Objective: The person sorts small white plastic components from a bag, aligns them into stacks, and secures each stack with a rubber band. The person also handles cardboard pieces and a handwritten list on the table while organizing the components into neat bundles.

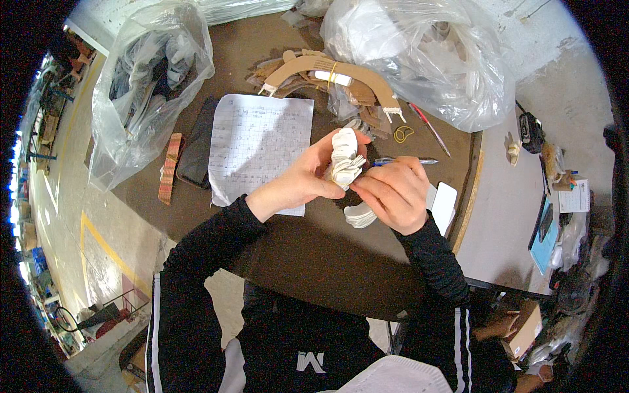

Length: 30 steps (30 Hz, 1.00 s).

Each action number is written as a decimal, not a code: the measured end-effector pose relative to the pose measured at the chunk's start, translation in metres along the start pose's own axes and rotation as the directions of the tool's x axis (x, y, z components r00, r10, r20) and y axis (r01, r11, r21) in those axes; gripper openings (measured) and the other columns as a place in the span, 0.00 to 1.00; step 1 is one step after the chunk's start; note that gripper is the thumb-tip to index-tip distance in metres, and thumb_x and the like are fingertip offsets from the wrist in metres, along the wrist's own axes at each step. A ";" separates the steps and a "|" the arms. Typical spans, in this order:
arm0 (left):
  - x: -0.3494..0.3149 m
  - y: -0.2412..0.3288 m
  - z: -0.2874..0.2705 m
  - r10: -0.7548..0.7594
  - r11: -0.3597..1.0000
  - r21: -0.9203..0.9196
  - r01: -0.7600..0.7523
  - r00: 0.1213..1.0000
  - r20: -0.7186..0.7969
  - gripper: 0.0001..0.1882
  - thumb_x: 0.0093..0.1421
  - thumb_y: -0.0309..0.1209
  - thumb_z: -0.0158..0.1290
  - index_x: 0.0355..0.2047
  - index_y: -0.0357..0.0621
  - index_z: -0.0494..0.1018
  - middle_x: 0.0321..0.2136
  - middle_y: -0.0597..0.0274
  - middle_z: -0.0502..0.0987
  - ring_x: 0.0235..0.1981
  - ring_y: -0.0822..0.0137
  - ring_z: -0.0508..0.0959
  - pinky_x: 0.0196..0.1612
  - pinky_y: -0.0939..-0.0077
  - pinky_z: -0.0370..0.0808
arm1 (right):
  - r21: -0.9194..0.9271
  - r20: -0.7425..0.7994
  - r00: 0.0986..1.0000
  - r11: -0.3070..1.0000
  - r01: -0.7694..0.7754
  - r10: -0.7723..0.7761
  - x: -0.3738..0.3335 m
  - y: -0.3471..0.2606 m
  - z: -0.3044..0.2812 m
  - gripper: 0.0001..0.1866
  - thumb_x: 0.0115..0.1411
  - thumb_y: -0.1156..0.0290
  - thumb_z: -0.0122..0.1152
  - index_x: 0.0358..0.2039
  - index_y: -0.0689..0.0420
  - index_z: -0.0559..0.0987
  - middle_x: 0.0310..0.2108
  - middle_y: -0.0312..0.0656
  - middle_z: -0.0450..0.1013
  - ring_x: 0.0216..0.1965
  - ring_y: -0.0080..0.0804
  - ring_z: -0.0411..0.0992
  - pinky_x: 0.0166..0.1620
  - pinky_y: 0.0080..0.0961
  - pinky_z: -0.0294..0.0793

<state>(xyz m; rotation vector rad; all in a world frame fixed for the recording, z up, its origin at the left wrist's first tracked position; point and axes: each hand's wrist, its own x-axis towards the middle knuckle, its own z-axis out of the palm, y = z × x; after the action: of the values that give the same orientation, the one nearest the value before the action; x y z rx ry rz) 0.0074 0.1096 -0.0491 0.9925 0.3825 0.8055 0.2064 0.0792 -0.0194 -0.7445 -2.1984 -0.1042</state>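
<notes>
My left hand (298, 178) is closed round a bundle of thin white curved pieces (346, 159), held up over the brown table. The pieces fan out unevenly at their edges. Close beside the bundle, my right hand (398, 194) pinches with thumb and forefinger near its lower right end. Whatever sits between those fingertips is too small to make out. Partly under my right hand lies another stack of white curved pieces (359, 215). Some greyish pieces (358, 128) show just beyond my left fingertips, and a blue pen (413, 161) lies behind my right hand.
A handwritten grid sheet (246, 157) lies at the left beside a dark phone (195, 154) and a striped strip (170, 169). Brown curved card pieces (341, 67), a red pencil (429, 129) and a rubber band (403, 134) lie farther back. Plastic bags (419, 59) stand behind; a white card (444, 206) lies right.
</notes>
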 end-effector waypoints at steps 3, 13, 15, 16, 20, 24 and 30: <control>-0.001 0.003 0.006 -0.038 0.993 0.111 0.042 0.999 -0.032 0.44 0.46 0.16 0.61 0.63 0.47 0.57 0.46 0.67 0.69 0.49 0.73 0.70 0.55 0.77 0.66 | -0.047 0.030 0.999 0.998 -0.041 0.042 0.002 -0.002 0.000 0.13 0.44 0.73 0.68 0.33 0.56 0.80 0.34 0.35 0.74 0.32 0.30 0.73 0.39 0.30 0.69; 0.006 -0.004 -0.003 -0.023 0.902 0.420 0.099 0.983 -0.183 0.46 0.46 0.19 0.62 0.64 0.44 0.54 0.46 0.66 0.69 0.46 0.74 0.70 0.51 0.77 0.68 | 0.091 0.084 0.944 0.941 -0.325 0.318 0.004 -0.003 0.005 0.16 0.45 0.77 0.68 0.36 0.57 0.76 0.34 0.38 0.73 0.34 0.38 0.71 0.41 0.34 0.66; 0.005 -0.004 -0.006 -0.024 0.894 0.433 0.112 0.979 -0.203 0.45 0.46 0.19 0.62 0.63 0.44 0.54 0.47 0.65 0.69 0.48 0.73 0.70 0.52 0.77 0.68 | 0.124 0.060 0.949 0.941 -0.315 0.309 0.005 -0.003 0.002 0.14 0.45 0.76 0.70 0.34 0.56 0.78 0.32 0.38 0.73 0.34 0.37 0.71 0.40 0.33 0.67; 0.005 -0.004 -0.006 -0.005 0.893 0.440 0.100 0.977 -0.211 0.44 0.46 0.19 0.63 0.63 0.44 0.55 0.47 0.64 0.69 0.48 0.72 0.70 0.53 0.76 0.67 | 0.129 0.059 0.958 0.950 -0.285 0.279 0.005 -0.002 0.001 0.13 0.45 0.75 0.70 0.33 0.56 0.78 0.32 0.38 0.73 0.33 0.36 0.71 0.39 0.33 0.67; 0.005 -0.010 0.006 0.199 0.762 0.647 0.040 0.935 -0.293 0.44 0.45 0.20 0.62 0.63 0.42 0.54 0.48 0.59 0.70 0.50 0.67 0.70 0.55 0.73 0.67 | 0.035 0.030 0.989 0.989 -0.145 0.144 0.007 -0.005 0.004 0.10 0.45 0.74 0.72 0.30 0.56 0.81 0.29 0.36 0.74 0.32 0.34 0.71 0.37 0.31 0.66; 0.000 -0.008 0.018 0.276 0.589 0.797 0.131 0.895 -0.351 0.44 0.48 0.21 0.59 0.63 0.41 0.49 0.50 0.38 0.71 0.51 0.43 0.74 0.51 0.59 0.72 | -0.007 0.034 0.984 0.985 -0.174 0.174 0.002 -0.012 0.014 0.11 0.46 0.73 0.71 0.32 0.56 0.82 0.29 0.34 0.74 0.29 0.31 0.71 0.37 0.30 0.66; -0.006 -0.007 0.025 0.259 0.503 0.843 0.192 0.897 -0.359 0.48 0.47 0.19 0.57 0.66 0.41 0.44 0.47 0.32 0.71 0.48 0.37 0.74 0.50 0.54 0.73 | -0.049 0.019 0.977 0.976 -0.212 0.213 -0.002 -0.013 0.021 0.11 0.46 0.72 0.70 0.31 0.54 0.81 0.28 0.32 0.73 0.30 0.29 0.70 0.38 0.29 0.66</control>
<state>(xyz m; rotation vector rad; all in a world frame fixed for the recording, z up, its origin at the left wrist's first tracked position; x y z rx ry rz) 0.0218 0.0880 -0.0432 1.7755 1.2838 0.8789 0.1869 0.0735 -0.0330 -1.0073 -2.1300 -0.0392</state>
